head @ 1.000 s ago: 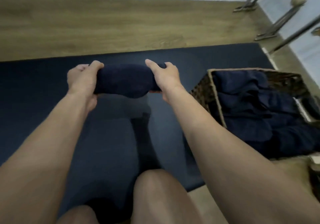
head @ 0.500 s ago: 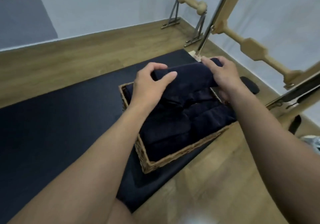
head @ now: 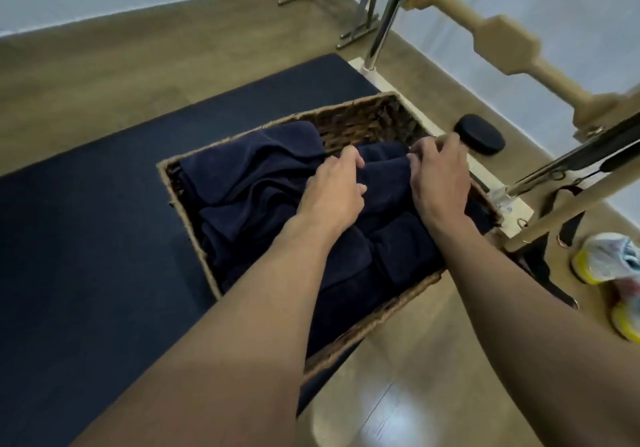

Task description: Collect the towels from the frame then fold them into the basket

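Seating the folded navy towel into the wicker basket, far corner: left hand and right hand fingers clamp its ends; lower level, then release.

I note the folded navy towel lying at the far right end of the wicker basket, on other navy towels, which are rumpled. The basket stands just beside the frame.
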### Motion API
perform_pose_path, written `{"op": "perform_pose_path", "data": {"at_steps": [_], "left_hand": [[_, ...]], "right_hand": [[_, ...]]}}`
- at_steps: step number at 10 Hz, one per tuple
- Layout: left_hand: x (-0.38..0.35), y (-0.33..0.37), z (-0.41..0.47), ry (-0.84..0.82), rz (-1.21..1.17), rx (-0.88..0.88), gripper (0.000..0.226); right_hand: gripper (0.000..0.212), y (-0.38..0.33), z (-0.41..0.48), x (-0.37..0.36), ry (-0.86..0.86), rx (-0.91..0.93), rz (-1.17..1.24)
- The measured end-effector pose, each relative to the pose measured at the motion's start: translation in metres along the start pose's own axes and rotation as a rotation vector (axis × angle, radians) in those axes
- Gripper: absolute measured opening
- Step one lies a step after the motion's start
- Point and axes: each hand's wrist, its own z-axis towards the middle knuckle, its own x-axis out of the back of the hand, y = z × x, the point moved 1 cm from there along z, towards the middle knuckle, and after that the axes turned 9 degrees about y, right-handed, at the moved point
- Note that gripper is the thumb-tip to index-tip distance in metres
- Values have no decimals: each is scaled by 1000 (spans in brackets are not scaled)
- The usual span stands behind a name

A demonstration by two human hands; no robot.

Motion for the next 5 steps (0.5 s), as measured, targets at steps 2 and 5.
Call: {"op": "perform_pose_path", "data": {"at_steps": [2, 5], "left_hand": [[-15, 12, -16, 7, 519, -201, 34], [65, 25, -38, -275, 79, 97, 36]], "right_hand": [[17, 4, 0, -5, -96, 180, -115], [30, -40, 11, 87, -555, -35, 139]]}}
